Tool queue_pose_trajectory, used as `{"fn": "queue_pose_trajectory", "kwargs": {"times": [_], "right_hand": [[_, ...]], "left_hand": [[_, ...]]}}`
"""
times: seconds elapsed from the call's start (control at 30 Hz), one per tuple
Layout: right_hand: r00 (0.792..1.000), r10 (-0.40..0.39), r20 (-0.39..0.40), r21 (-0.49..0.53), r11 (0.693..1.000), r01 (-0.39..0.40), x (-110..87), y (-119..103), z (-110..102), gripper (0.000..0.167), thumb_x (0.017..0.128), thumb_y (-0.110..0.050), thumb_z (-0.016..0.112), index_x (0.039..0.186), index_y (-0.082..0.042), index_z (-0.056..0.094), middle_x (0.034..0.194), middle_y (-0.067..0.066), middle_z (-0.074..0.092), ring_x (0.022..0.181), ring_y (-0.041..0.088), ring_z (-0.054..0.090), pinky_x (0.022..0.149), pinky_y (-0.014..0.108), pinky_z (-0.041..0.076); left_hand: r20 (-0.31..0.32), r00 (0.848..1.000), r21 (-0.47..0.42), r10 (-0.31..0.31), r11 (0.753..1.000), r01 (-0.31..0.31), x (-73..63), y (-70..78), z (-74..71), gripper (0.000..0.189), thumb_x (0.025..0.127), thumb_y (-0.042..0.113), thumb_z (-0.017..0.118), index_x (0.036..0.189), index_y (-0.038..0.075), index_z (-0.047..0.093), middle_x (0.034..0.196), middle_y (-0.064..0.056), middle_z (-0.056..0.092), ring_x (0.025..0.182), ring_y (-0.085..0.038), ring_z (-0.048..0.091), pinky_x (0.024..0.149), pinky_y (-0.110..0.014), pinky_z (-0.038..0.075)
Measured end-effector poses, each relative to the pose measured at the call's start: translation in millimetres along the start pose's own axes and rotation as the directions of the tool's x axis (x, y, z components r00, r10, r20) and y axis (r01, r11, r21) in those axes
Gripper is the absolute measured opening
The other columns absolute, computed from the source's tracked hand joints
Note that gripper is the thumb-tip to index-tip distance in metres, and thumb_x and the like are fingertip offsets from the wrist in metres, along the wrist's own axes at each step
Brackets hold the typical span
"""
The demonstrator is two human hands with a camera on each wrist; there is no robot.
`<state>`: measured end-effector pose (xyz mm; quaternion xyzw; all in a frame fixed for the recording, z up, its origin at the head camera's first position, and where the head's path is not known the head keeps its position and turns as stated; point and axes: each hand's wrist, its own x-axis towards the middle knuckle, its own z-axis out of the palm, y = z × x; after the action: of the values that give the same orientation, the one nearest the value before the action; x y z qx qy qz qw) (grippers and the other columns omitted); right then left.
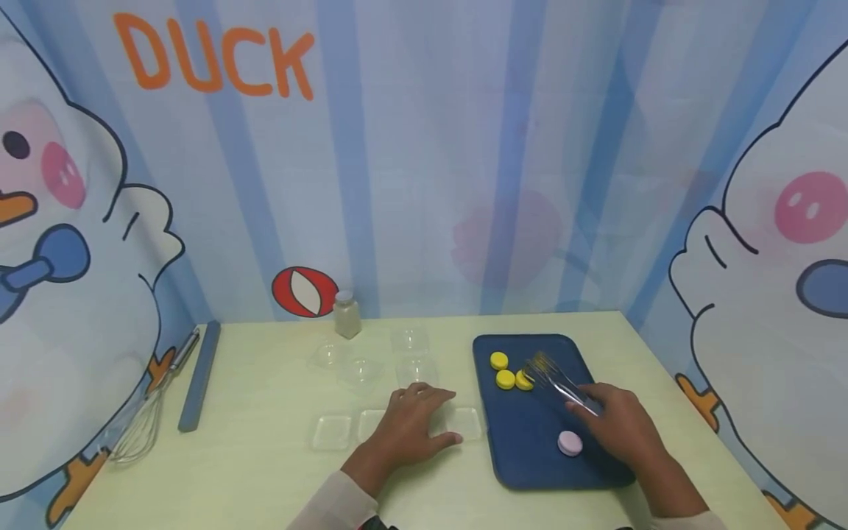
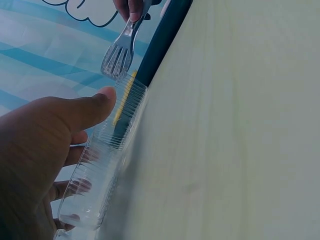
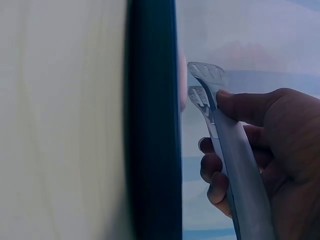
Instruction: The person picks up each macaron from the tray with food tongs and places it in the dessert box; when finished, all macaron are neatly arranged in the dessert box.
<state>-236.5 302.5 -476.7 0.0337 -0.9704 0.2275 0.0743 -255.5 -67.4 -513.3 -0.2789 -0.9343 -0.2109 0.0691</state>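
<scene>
My right hand (image 1: 619, 423) holds metal food tongs (image 3: 232, 150) between thumb and fingers, above the dark blue tray (image 1: 530, 464). In the head view the tongs' slotted tips reach over a yellow macaron (image 1: 523, 380); contact cannot be told. Two more yellow macarons lie nearby, and a pink macaron (image 1: 570, 443) sits close to the right hand. My left hand (image 1: 414, 427) is spread over a row of small clear plastic boxes (image 1: 466, 423), left of the tray. In the left wrist view its fingers lie behind a clear box (image 2: 85, 200), its thumb above.
Several clear domed lids (image 1: 361, 372) stand behind the boxes. A small capped jar (image 1: 347, 315) is at the table's back edge. To the left lie a whisk (image 1: 142, 423) and a blue-grey bar (image 1: 200, 379). A printed curtain (image 1: 424, 147) surrounds the table.
</scene>
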Motion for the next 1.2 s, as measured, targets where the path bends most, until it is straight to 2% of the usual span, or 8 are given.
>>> {"fn": "queue_pose_trajectory", "kwargs": {"times": [0.37,0.9,1.2], "right_hand": [[0.999,0.034,0.015,-0.023,0.999,-0.034,3.8,-5.9,6.2,0.054,0.099,-0.035,0.08,0.133,0.005,0.072,0.131,0.03,0.074,0.12,0.049,0.072,0.093,0.064,0.058],[1.0,0.008,0.013,-0.032,0.999,-0.008,0.8,-6.0,10.8,0.054,0.097,-0.034,0.082,0.133,0.006,0.073,0.13,0.029,0.075,0.117,0.047,0.074,0.09,0.063,0.059],[1.0,0.01,0.015,-0.04,0.999,-0.01,-0.2,-5.4,11.1,0.053,0.098,-0.034,0.081,0.133,0.005,0.073,0.13,0.029,0.075,0.12,0.049,0.072,0.094,0.064,0.058]], "left_hand": [[-0.025,1.0,0.017,0.02,1.0,-0.019,1.1,-0.8,-1.0,0.065,0.094,0.051,0.082,0.149,0.02,0.065,0.144,0.0,0.073,0.136,-0.026,0.062,0.112,-0.056,0.049],[-0.018,1.0,0.02,0.022,1.0,-0.022,-0.5,-0.3,-2.6,0.064,0.094,0.05,0.082,0.148,0.019,0.066,0.146,0.001,0.073,0.132,-0.026,0.065,0.109,-0.056,0.049],[-0.014,1.0,0.034,0.025,0.999,-0.025,-1.2,0.8,-0.8,0.065,0.094,0.051,0.082,0.149,0.02,0.066,0.146,0.002,0.072,0.132,-0.026,0.065,0.109,-0.057,0.049]]}}
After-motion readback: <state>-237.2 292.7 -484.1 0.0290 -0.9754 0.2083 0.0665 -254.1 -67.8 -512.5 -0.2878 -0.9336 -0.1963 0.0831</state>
